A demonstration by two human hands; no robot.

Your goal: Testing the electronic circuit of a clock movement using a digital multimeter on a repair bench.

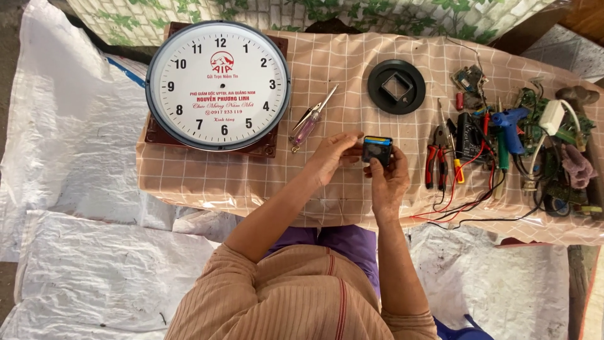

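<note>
Head view: left hand [332, 157] and right hand [387, 179] (2 hands, fingers curled) pinch a small black clock movement [377, 150]

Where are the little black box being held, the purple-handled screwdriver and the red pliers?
small black box [378, 151], head view, on its dark front face between both hands.
purple-handled screwdriver [306, 129], head view, on the clear purple handle.
red pliers [431, 165], head view, on a red grip.
</note>
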